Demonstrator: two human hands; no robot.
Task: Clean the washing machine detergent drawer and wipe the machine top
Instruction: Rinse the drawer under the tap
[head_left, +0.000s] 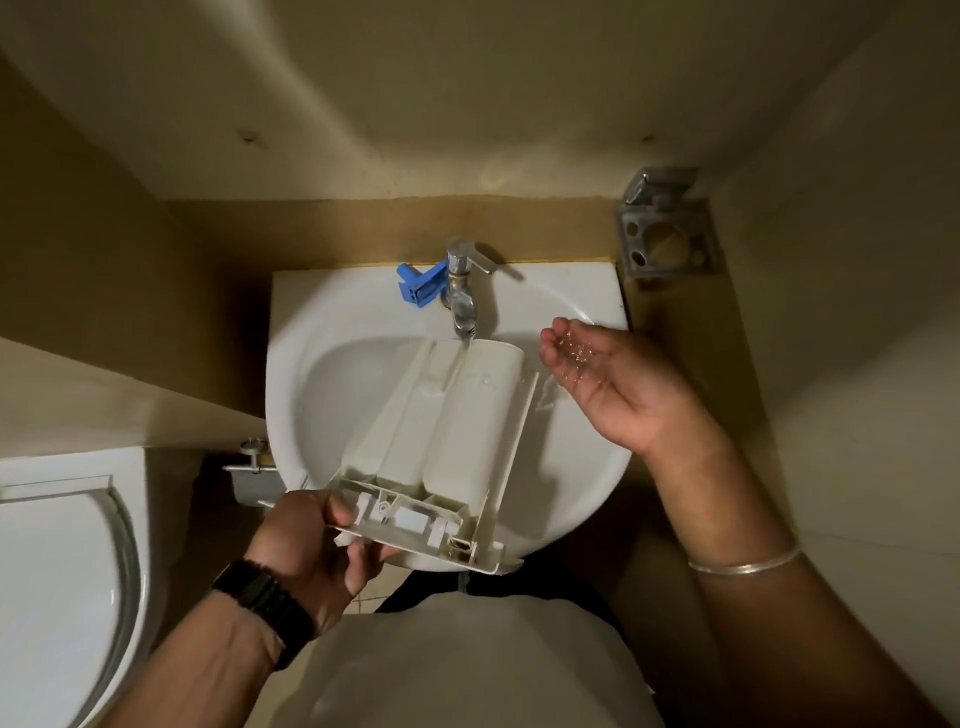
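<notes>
White drawer sits gripped in your left hand under the tap, your right hand cupped loosely, holding only water.

- The detergent drawer in my left grip is off-white moulded plastic, matt, wet and stained yellowish along its channels.
- The sink is glossy white ceramic, smooth.
- The tap is shiny chromed metal, dulled by spots.
- The blue insert on the sink rim is matt plastic.
- The wall holder is dull grey metal.
- My right palm glistens with water drops.
- My bangle is polished metal; my watch strap is matt black.
</notes>
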